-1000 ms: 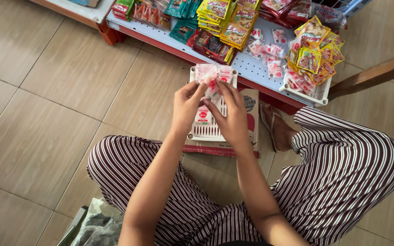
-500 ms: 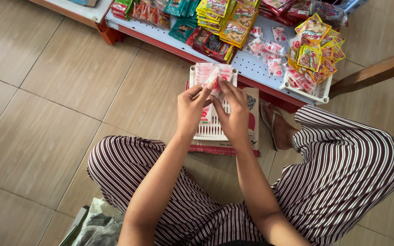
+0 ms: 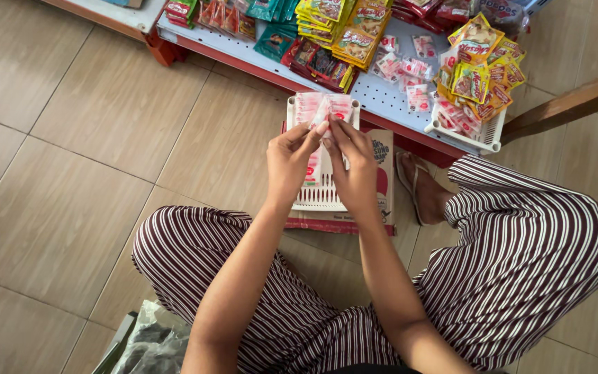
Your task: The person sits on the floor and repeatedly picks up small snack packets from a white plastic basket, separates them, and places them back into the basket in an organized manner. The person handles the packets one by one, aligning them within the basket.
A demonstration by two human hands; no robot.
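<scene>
Two hands: both are raised over a white basket [image 3: 323, 197], fingertips meeting at about 12 o'clock from the wrists.
Left hand [image 3: 291, 161]: pinched on a strip of pink-and-white sachets [image 3: 313, 166], thumb and fingers closed on its upper part.
Right hand [image 3: 354, 165]: closed on the same sachets from the 3 o'clock side, fingertips touching the left hand's.
Sachets: held upright above the basket; more of the same are stacked at the basket's 12 o'clock end [image 3: 323, 107].
Basket: set on a flat box [image 3: 382, 180] on the tiled floor [image 3: 70, 173], between the striped knees [image 3: 520, 256].
Shelf [image 3: 382, 90]: at 12 o'clock, loaded with coloured packets; a second basket of sachets [image 3: 468, 104] is placed at 2 o'clock.
Sandalled foot [image 3: 420, 190]: seen at 3 o'clock of the box.
Bag [image 3: 150, 343]: seen at 7 o'clock, crumpled.
</scene>
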